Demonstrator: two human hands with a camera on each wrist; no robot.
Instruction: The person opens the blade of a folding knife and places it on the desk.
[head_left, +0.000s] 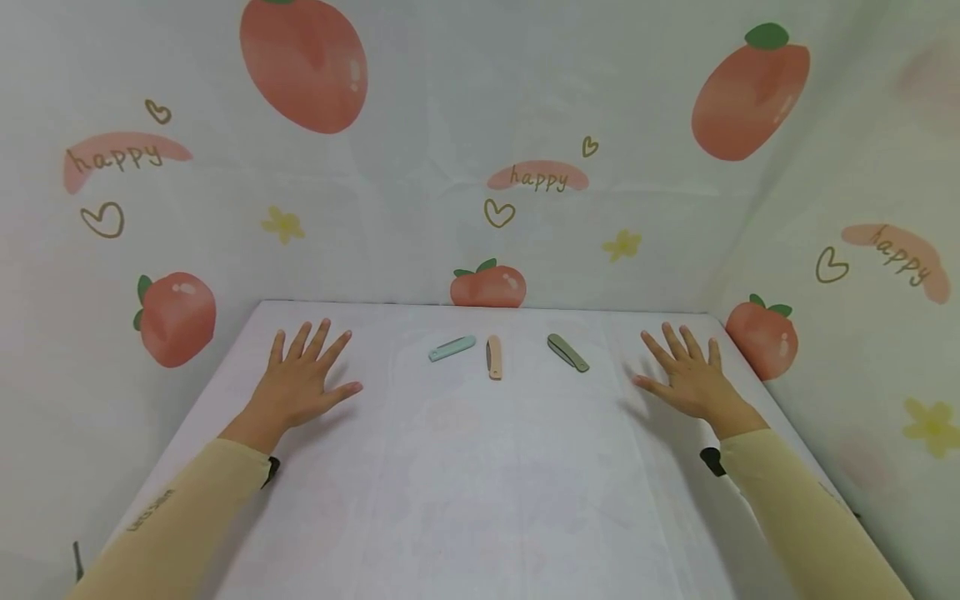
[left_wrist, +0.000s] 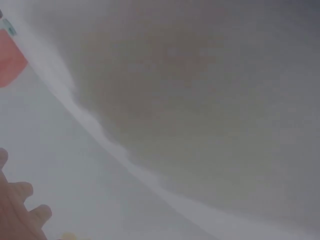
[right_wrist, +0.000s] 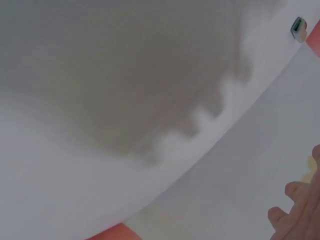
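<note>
Three small slim things that look like folded pocket knives lie apart on the white table. The mint one (head_left: 452, 348) slants at the left, the peach one (head_left: 495, 357) points toward me in the middle, and the olive green one (head_left: 567, 353) slants at the right. My left hand (head_left: 303, 379) is spread to the left of the mint knife, holding nothing. To the right of the olive knife, my right hand (head_left: 690, 377) is likewise spread and bare. Both hands cast shadows on the tabletop. Only fingers (left_wrist: 22, 212) and fingers (right_wrist: 295, 210) show in the wrist views.
The table (head_left: 480, 483) has a white cover. A white cloth (head_left: 420, 142) printed with peaches, hearts and flowers stands behind it and along both sides. Each forearm has a beige sleeve (head_left: 172, 517) with a dark band piece (head_left: 712, 461) near the wrist.
</note>
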